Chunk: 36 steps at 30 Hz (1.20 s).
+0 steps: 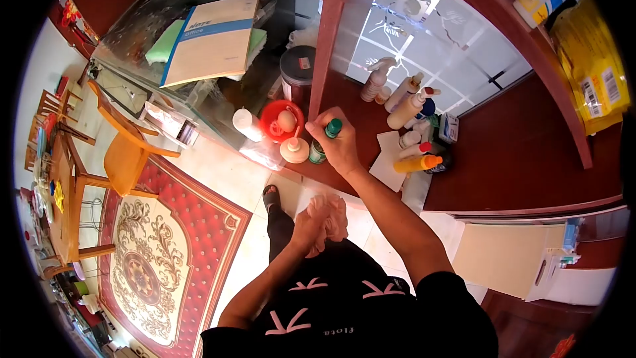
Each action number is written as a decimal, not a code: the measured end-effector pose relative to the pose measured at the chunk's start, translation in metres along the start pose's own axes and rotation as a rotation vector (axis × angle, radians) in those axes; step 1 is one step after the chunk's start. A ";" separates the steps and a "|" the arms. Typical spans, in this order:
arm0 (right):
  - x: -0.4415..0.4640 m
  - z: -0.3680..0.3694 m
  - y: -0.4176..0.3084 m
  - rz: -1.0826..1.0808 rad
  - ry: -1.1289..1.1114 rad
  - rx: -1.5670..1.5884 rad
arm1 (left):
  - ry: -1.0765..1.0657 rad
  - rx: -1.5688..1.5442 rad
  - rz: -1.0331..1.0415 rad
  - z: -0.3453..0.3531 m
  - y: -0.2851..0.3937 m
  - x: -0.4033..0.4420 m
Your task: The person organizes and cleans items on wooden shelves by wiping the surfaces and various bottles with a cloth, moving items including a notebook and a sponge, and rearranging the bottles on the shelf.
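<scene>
My right hand (pixel 336 144) reaches over the dark red shelf, its fingers closed round a small green-capped bottle (pixel 333 127). Just below it and to the left stands another green bottle (pixel 317 153), partly hidden by the hand. Beside that are a pale pump bottle (pixel 294 150) and a red basket (pixel 271 119) holding a round, light brown thing. My left hand (pixel 309 225) is closed on a crumpled pink cloth (pixel 330 217) in front of my body.
Several spray and squeeze bottles (pixel 405 111) stand at the right of an upright red post (pixel 326 40). A white cup (pixel 246 123) and a dark jar (pixel 297 69) are at the left. A notebook (pixel 212 40) lies on a glass surface. A wooden chair (pixel 126 152) stands at far left.
</scene>
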State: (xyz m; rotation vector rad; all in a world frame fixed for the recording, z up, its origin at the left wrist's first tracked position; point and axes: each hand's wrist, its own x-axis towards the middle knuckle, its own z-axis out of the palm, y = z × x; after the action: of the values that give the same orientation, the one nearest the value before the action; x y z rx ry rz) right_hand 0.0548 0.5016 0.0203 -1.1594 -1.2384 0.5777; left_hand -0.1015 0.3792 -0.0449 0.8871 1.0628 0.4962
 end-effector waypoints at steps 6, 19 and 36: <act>-0.006 -0.007 -0.010 0.044 -0.102 -0.058 | -0.040 0.069 -0.064 0.008 0.033 -0.007; 0.053 -0.090 0.081 0.205 0.445 -0.304 | 0.049 0.102 -0.045 -0.003 0.016 0.004; 0.067 -0.107 0.050 0.067 0.365 -0.802 | -0.285 -0.346 -0.045 -0.001 0.028 -0.027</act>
State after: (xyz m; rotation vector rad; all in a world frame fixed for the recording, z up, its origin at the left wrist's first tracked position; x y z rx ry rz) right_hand 0.1851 0.5386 0.0130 -1.8767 -1.1311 -0.1260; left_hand -0.1123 0.3755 -0.0074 0.6038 0.7076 0.4822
